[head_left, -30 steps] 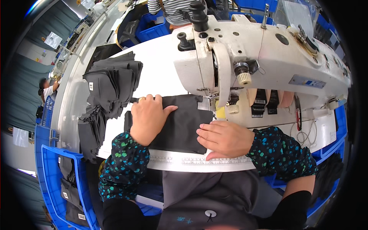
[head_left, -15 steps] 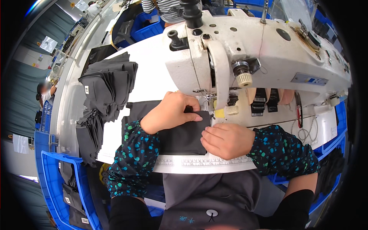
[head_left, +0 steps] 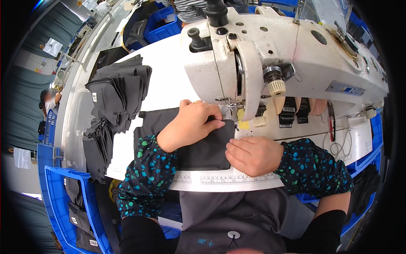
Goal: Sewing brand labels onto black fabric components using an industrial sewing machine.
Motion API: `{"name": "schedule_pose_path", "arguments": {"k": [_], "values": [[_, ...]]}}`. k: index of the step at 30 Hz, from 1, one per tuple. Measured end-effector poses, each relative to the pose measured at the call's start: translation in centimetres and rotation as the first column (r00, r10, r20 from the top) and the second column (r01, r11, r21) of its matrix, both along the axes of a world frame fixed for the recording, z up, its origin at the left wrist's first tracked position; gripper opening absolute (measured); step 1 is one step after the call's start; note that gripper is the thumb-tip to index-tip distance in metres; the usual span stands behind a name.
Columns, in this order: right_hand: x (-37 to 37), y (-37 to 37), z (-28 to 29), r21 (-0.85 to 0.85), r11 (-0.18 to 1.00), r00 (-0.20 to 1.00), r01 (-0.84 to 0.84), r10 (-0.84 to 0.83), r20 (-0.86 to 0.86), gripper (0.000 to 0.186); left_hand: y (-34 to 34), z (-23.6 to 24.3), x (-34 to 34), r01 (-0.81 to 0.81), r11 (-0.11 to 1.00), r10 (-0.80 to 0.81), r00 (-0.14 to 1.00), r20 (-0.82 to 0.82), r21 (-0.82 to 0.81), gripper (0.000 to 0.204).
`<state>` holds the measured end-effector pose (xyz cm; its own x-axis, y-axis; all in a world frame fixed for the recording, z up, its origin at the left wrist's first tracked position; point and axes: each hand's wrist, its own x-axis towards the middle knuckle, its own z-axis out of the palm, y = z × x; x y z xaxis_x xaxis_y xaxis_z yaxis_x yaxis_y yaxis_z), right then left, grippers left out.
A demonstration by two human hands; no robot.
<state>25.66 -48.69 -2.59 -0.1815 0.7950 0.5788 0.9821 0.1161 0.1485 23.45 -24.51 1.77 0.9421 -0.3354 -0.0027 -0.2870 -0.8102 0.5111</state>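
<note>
A dark grey fabric piece [head_left: 203, 152] lies flat on the white table in front of the sewing machine [head_left: 275, 55]. My left hand [head_left: 192, 125] rests over it, thumb and fingers pinching the cloth by its upper right corner, close beside the presser foot [head_left: 230, 111]. Against the right edge of the cloth sits my right hand [head_left: 255, 155], its fingers bent and held together at the edge; whether they grip the fabric is hidden. Both forearms wear dark sleeve covers with blue and green dots.
Stacks of dark grey cut pieces [head_left: 120, 91] lie to the left. Labels [head_left: 287, 112] and red-handled snips [head_left: 331, 122] are right of the needle. A ruler strip [head_left: 228, 179] runs along the near table edge. Blue crates [head_left: 86, 178] stand lower left; another person [head_left: 192, 10] is beyond the machine.
The view has shifted slightly, so the machine appears a little further right. My right hand is slightly further right; the left keeps its pinch on the cloth.
</note>
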Motion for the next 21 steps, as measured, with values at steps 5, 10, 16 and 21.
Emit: {"name": "schedule_pose_path", "arguments": {"k": [5, 10, 16, 21], "values": [[0.0, -0.1, 0.1, -0.002, 1.000, 1.000, 0.008, -0.008, 0.003, 0.027, -0.5, 0.1, -0.3, -0.020, 0.999, 0.018, 0.998, 0.054, 0.034, 0.013], [0.1, -0.2, 0.1, -0.010, 1.000, 1.000, 0.019, -0.019, 0.003, 0.027, -1.0, -0.4, -0.5, -0.044, 0.994, 0.031, 0.992, 0.125, 0.098, 0.010], [0.9, -0.4, 0.0, -0.026, 0.998, 0.998, 0.061, -0.061, -0.006, 0.026, -1.6, -1.2, 0.3, -0.160, 0.987, 0.158, 0.985, 0.069, 0.028, 0.007], [1.5, -0.7, 0.3, -0.041, 0.995, 0.996, 0.090, -0.090, -0.009, 0.023, -1.6, -3.0, 1.3, -0.172, 0.978, 0.191, 0.965, 0.179, -0.115, 0.009]]}}
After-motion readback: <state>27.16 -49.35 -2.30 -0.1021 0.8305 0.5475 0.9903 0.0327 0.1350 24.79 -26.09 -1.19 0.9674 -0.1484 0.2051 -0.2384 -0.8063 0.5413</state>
